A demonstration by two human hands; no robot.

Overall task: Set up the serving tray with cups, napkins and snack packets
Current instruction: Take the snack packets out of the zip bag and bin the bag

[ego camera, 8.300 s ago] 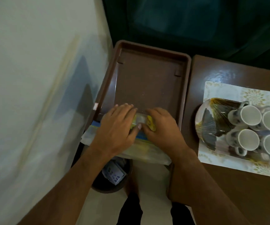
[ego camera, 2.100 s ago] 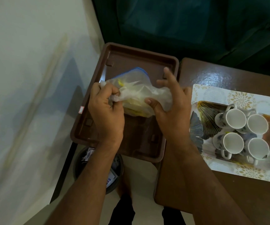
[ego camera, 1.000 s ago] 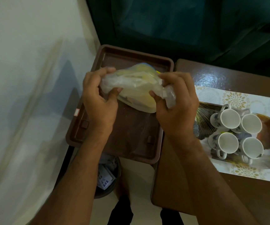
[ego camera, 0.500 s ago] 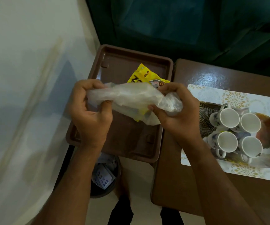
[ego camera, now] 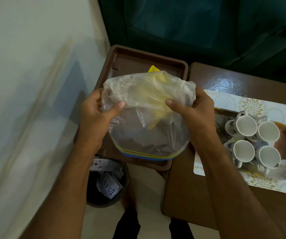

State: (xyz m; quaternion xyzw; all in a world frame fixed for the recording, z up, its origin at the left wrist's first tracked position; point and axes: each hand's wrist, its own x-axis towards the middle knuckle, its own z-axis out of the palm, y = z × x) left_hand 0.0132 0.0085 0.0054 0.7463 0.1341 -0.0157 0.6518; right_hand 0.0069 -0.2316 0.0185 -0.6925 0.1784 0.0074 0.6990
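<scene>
I hold a clear zip bag (ego camera: 147,118) over the brown serving tray (ego camera: 138,56). My left hand (ego camera: 95,116) grips its left side and my right hand (ego camera: 193,114) grips its right side. The bag's blue and yellow zip edge hangs toward me. Yellow snack packets show through the plastic, and a yellow packet corner (ego camera: 153,69) pokes out at the bag's far edge. Several white cups (ego camera: 252,140) stand together on a patterned plate at the right.
The cups' plate rests on a white and gold placemat (ego camera: 228,99) on a dark wooden table (ego camera: 224,78). A dark waste bin (ego camera: 104,185) with papers stands on the floor below the tray. A pale wall runs along the left; dark green upholstery lies behind.
The bag went from lying on the tray to being lifted and turned in both hands. The yellow packet that stuck out half a second ago is now mostly covered by the plastic.
</scene>
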